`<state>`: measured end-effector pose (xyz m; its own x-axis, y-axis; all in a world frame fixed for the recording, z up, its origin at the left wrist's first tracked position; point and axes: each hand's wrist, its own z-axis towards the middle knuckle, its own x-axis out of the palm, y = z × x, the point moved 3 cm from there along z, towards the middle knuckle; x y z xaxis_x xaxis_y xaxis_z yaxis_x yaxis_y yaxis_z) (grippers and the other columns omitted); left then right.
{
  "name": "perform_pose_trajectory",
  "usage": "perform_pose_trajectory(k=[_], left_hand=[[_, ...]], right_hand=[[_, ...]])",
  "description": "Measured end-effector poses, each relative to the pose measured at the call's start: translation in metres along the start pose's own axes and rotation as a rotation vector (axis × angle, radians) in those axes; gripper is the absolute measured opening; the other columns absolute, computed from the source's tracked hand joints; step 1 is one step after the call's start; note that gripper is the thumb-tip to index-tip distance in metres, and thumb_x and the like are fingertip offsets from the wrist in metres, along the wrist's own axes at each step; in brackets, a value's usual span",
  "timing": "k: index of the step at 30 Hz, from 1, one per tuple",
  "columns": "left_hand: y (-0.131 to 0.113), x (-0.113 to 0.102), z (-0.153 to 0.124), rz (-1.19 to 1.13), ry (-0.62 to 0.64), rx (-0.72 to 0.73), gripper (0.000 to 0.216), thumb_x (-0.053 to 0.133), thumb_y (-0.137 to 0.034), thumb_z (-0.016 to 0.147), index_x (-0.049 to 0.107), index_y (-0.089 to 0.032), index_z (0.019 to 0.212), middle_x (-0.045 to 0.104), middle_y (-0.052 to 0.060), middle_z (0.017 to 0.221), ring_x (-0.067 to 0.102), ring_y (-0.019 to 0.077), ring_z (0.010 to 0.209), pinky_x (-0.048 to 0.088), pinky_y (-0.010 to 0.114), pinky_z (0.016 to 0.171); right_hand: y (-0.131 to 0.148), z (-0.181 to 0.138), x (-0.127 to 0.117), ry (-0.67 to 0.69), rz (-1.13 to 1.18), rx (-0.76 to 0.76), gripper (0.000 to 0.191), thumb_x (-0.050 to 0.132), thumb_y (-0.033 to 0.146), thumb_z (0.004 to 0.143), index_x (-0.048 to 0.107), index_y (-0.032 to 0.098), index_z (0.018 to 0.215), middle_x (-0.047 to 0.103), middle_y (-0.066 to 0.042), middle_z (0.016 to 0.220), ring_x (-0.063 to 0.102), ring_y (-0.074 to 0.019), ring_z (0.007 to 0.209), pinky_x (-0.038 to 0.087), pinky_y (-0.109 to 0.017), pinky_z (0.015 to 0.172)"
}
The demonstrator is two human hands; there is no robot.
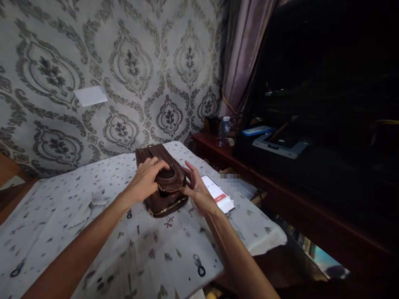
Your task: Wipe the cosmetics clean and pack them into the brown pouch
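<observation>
A brown leather bag (162,182) lies on a table covered with a patterned white cloth (93,220). My left hand (146,179) rests on top of the bag with its fingers curled over the flap. My right hand (197,187) touches the bag's right side, fingers partly spread and pressed against the flap's edge. A phone (220,195) with a lit screen lies on the cloth just right of my right hand.
A patterned wall (124,74) with a white paper note (90,95) stands behind the table. To the right runs a dark wooden shelf (280,182) with a water bottle (223,131), a purple curtain (246,54) and dark equipment.
</observation>
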<state>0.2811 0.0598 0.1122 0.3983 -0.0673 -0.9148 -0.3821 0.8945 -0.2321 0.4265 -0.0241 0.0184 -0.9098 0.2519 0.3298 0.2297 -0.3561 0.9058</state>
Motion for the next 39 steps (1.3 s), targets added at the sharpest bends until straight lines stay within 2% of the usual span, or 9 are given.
perform_pose_trajectory(k=[3,8,12,17,22,30,34,36,39], left_hand=[[0.003,-0.001,0.002,-0.048,0.019,-0.011,0.054,0.045,0.003,0.052,0.057,-0.023,0.098,0.051,0.002,0.089,0.048,0.0235,0.091,0.034,0.035,0.073],[0.003,-0.003,0.004,-0.080,0.037,-0.038,0.054,0.045,0.002,0.050,0.059,-0.022,0.097,0.049,0.001,0.086,0.047,0.0229,0.086,0.034,0.033,0.071],[0.004,-0.002,0.003,-0.084,0.057,-0.025,0.050,0.051,-0.001,0.057,0.061,-0.023,0.101,0.051,0.002,0.090,0.048,0.0232,0.088,0.036,0.034,0.075],[0.003,0.001,0.000,-0.082,0.046,-0.005,0.035,0.067,-0.024,0.071,0.061,-0.024,0.106,0.052,0.002,0.096,0.048,0.0249,0.092,0.038,0.035,0.079],[0.003,0.003,0.000,-0.062,0.032,-0.025,0.038,0.059,-0.010,0.068,0.061,-0.023,0.104,0.053,0.003,0.096,0.048,0.0241,0.092,0.038,0.035,0.078],[0.007,0.004,0.007,-0.043,0.008,0.021,0.043,0.050,0.000,0.061,0.062,-0.021,0.097,0.056,0.003,0.089,0.050,0.0227,0.087,0.038,0.034,0.075],[0.008,0.004,0.008,-0.002,-0.011,0.032,0.046,0.047,0.003,0.059,0.061,-0.021,0.095,0.055,0.002,0.086,0.050,0.0221,0.085,0.039,0.033,0.074],[0.007,0.004,0.007,0.007,-0.018,0.029,0.046,0.047,0.004,0.059,0.062,-0.021,0.095,0.054,0.002,0.084,0.050,0.0218,0.083,0.039,0.033,0.073],[0.006,0.002,0.007,0.009,-0.015,0.027,0.044,0.049,0.002,0.060,0.062,-0.021,0.095,0.054,0.002,0.083,0.050,0.0218,0.082,0.038,0.032,0.071]], right_hand=[[0.004,0.002,-0.008,0.069,-0.034,-0.018,0.091,0.081,0.030,0.064,0.036,0.033,0.144,0.047,-0.009,0.144,0.040,-0.0277,0.137,0.028,-0.050,0.113],[0.003,0.008,-0.014,0.116,-0.146,-0.080,0.091,0.083,0.043,0.066,0.038,0.034,0.145,0.051,-0.009,0.139,0.044,-0.0288,0.133,0.036,-0.048,0.106],[-0.004,0.017,-0.012,0.029,-0.312,-0.167,0.086,0.080,0.043,0.070,0.039,0.032,0.145,0.054,-0.009,0.131,0.052,-0.0275,0.122,0.044,-0.043,0.097],[-0.014,0.030,-0.006,-0.144,-0.516,-0.316,0.074,0.078,0.037,0.071,0.048,0.030,0.138,0.057,-0.008,0.118,0.057,-0.0255,0.106,0.046,-0.044,0.095],[-0.020,0.033,-0.007,-0.169,-0.564,-0.312,0.072,0.078,0.032,0.068,0.050,0.026,0.134,0.059,-0.008,0.115,0.058,-0.0266,0.104,0.047,-0.044,0.092],[-0.008,0.035,-0.006,-0.033,-0.610,-0.286,0.085,0.082,0.036,0.062,0.048,0.026,0.139,0.053,-0.008,0.114,0.054,-0.0283,0.106,0.045,-0.047,0.097],[-0.005,0.038,-0.003,-0.042,-0.616,-0.292,0.084,0.084,0.038,0.059,0.051,0.024,0.136,0.054,-0.008,0.115,0.055,-0.0274,0.103,0.045,-0.046,0.098],[-0.003,0.035,-0.003,-0.062,-0.599,-0.290,0.080,0.082,0.040,0.061,0.053,0.021,0.133,0.055,-0.011,0.118,0.055,-0.0286,0.106,0.043,-0.047,0.101],[0.000,0.019,-0.005,-0.010,-0.490,-0.263,0.067,0.073,0.044,0.074,0.052,0.023,0.135,0.053,-0.012,0.132,0.050,-0.0292,0.123,0.039,-0.048,0.107]])
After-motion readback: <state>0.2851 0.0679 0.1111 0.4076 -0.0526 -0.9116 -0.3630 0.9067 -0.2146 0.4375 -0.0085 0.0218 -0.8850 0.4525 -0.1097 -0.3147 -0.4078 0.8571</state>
